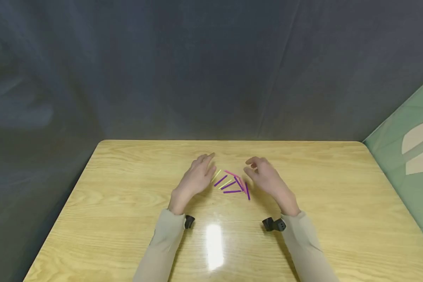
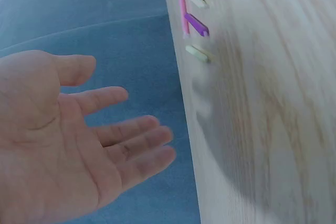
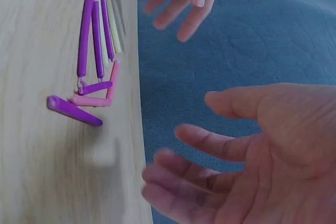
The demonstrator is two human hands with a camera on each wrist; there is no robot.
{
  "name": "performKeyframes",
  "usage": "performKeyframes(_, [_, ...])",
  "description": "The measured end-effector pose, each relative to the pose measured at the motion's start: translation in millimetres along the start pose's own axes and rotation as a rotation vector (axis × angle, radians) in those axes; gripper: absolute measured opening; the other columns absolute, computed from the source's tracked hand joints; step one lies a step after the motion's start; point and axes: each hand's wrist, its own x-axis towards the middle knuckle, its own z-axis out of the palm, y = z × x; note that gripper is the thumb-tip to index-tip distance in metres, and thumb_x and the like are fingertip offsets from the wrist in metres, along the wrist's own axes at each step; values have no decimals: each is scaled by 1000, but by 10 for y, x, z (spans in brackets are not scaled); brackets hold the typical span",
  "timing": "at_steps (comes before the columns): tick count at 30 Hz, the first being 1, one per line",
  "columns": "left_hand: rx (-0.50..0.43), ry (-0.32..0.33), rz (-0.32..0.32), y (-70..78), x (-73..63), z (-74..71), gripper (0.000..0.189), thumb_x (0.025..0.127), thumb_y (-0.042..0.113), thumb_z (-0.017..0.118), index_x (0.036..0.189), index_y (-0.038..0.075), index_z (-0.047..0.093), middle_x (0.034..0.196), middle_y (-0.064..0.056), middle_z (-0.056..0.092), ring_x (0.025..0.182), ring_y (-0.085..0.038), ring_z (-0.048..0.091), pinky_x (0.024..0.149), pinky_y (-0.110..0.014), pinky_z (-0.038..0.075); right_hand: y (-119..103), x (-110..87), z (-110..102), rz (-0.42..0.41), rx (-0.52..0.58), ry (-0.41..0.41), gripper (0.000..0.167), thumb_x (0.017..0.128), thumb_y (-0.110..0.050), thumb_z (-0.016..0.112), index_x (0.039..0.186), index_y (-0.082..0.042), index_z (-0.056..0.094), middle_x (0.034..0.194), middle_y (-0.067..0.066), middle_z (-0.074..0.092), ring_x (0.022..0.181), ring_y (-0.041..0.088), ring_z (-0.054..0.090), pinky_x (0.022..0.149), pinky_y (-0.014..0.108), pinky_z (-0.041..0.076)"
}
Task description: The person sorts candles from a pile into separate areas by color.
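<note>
- Nine thin sticks lie in a loose cluster on the table, toward its far edge, between the two hands.
- Five are purple sticks [image 1: 232, 191], two are pale yellow sticks [image 1: 216, 176] and two are pink sticks [image 3: 92, 102]; the pink pair meet at an angle.
- The left hand [image 1: 196, 177] is raised just beside the cluster's left end, palm turned inward, fingers extended and slightly parted, thumb set wide of them.
- The right hand [image 1: 266, 177] is raised near the cluster's right end, fingers loosely bent, with a wide gap to the thumb.
- The wood-grain table [image 1: 109, 235] carries a bright reflection nearer the person.
- Pale sleeves [image 1: 163, 239] cover both forearms, with black wrist devices [image 1: 275, 224] at the cuffs.
- Beyond hangs a dark blue-grey curtain [image 1: 197, 70]; a green patterned panel [image 1: 387, 156] stands at right.
</note>
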Motion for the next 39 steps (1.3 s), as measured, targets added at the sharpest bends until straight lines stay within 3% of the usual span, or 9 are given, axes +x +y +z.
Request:
performKeyframes(4, [-21,-20,-24,16,6,-1,50,103,29,43,149,9,34,139,-19,40,128,-32,39,100,-48,40,23,-16,-19,28,25,-33,23,98,-17,54,107,3,61,92,14,62,76,24,58,66,37,49])
performKeyframes(9, [-11,-34,-42,-3,38,-19,49,103,27,46,146,5,38,131,-19,44,119,-31,45,95,-45,44,21,1,-27,35,40,-43,20,97,-16,55,104,2,61,85,12,63,68,20,54,60,32,46])
performKeyframes(13, [-42,-42,-43,-26,74,-23,49,102,28,48,143,4,40,131,-20,45,119,-32,46,99,-45,42,4,51,-61,22,33,-20,19,96,-14,55,103,2,62,85,13,63,69,21,53,62,34,45])
performKeyframes(21, [-60,-71,-68,-84,82,50,45,100,30,50,134,0,44,121,-17,48,108,-28,50,94,-42,44,27,83,0,94,39,-87,18,95,-15,57,98,2,62,85,11,63,68,20,53,60,31,45])
performKeyframes(27, [-9,-68,-74,-52,117,54,42,100,30,52,129,-1,48,111,-14,53,104,-28,51,91,-41,45,82,151,-2,40,25,-89,15,94,-11,59,97,2,63,88,12,66,77,24,59,71,37,50])
performKeyframes(32, [50,-92,-85,-34,133,69,27,99,28,54,106,2,59,98,-7,55,93,-23,51,82,-37,45,76,221,-22,17,-1,-108,12,91,-7,58,96,1,65,92,12,66,84,26,61,77,41,50])
performKeyframes(39, [48,-109,-112,-45,112,75,22,98,24,57,84,7,57,90,-6,52,80,-21,47,70,-33,43,84,341,97,44,39,-190,10,92,-5,58,94,2,65,83,8,63,70,18,54,64,29,46])
